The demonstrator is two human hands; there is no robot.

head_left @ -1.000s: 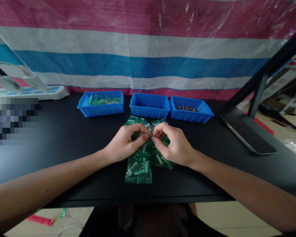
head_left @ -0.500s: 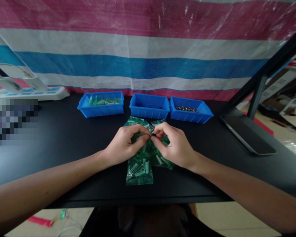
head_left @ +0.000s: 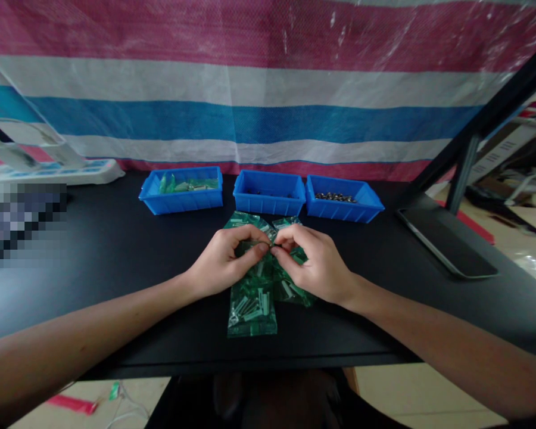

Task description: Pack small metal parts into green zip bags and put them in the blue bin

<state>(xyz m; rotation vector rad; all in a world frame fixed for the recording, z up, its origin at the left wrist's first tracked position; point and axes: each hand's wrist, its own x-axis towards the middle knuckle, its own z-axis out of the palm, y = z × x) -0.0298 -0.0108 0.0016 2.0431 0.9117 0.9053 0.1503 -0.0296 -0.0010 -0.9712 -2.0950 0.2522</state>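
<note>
My left hand (head_left: 230, 259) and my right hand (head_left: 315, 259) meet fingertip to fingertip over a pile of green plastic bags. Both are closed in a pinch, thumb against forefinger. Something small and dark shows between the fingertips; its kind is too small to make out. Beneath them lies a green bag (head_left: 252, 310) with pale, rod-like pieces inside, its near end toward the table's front edge. Another green bag (head_left: 295, 292) is partly covered by my right hand.
Behind the bags stand a blue bin with green packets (head_left: 181, 202), a blue bin with few dark bits (head_left: 268, 202) and a blue bin of small metal parts (head_left: 343, 210). A phone (head_left: 446, 241) lies right, near a dark slanted post (head_left: 482, 119). A power strip (head_left: 93, 173) sits back left.
Both hands keep their pinch at nearly the same spot, with only a slight shift of the fingertips. The view has moved a little; the bags and bins stay put.
</note>
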